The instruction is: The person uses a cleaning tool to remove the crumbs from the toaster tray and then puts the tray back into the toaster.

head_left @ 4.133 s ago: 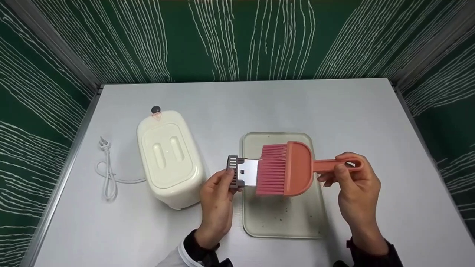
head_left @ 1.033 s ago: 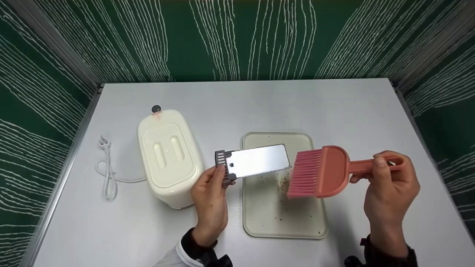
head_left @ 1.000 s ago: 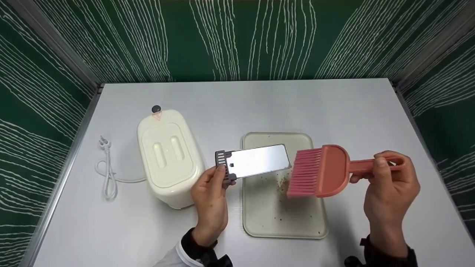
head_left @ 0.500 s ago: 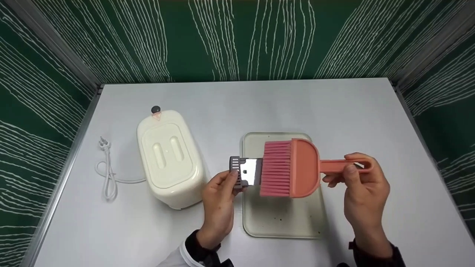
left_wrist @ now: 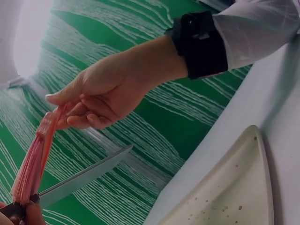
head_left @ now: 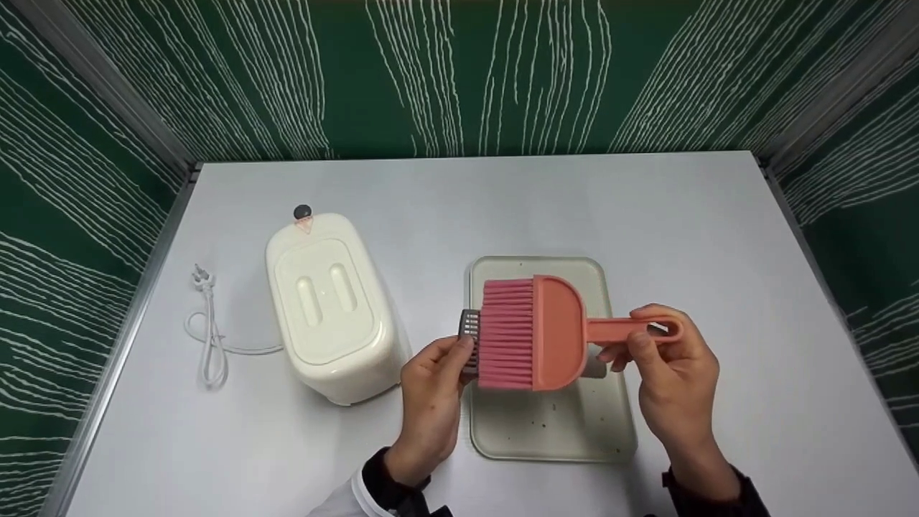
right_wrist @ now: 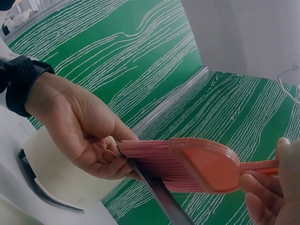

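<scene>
My left hand pinches the grey slotted end of a metal crumb tray, held over the beige tray. My right hand grips the looped handle of an orange brush. Its pink bristles reach to the slotted end and hide most of the metal plate in the head view. In the left wrist view the flat plate juts out beneath the bristles. The right wrist view shows the bristle tips right at my left fingers. Below lies the beige tray, with dark crumbs scattered on it.
A cream toaster with a lid on top stands left of my left hand. Its white cord and plug lie coiled farther left. Green walls with white streaks border the white table at the back and sides.
A second ago the brush was right of the crumb tray's bare plate; it has since swept left across it to the slotted end. My left hand has shifted slightly right with the crumb tray.
</scene>
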`<state>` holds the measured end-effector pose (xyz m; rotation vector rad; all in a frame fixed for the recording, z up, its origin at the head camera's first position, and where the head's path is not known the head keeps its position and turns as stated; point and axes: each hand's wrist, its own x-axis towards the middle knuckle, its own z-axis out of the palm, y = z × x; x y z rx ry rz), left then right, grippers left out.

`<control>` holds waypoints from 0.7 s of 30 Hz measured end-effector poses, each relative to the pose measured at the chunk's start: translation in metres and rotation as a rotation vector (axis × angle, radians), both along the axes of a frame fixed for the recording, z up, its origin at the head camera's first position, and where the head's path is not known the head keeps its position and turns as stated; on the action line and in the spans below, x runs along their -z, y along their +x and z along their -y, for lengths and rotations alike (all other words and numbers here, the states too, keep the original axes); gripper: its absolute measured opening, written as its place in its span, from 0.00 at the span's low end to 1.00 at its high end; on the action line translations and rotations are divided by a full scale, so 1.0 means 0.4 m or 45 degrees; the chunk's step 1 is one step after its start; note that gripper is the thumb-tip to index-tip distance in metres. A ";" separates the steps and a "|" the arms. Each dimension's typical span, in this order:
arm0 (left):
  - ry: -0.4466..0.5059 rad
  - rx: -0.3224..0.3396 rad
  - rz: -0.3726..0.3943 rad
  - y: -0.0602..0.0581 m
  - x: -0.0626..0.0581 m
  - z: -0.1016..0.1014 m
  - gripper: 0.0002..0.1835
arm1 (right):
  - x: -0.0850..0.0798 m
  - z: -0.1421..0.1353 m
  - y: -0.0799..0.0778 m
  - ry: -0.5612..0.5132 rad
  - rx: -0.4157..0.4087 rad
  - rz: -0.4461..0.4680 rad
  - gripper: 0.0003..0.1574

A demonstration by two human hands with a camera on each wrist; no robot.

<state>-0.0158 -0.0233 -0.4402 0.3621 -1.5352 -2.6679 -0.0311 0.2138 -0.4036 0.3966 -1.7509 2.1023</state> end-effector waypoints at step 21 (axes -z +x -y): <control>0.008 -0.051 0.008 -0.008 -0.009 0.018 0.09 | -0.004 -0.017 -0.009 0.040 0.022 0.032 0.08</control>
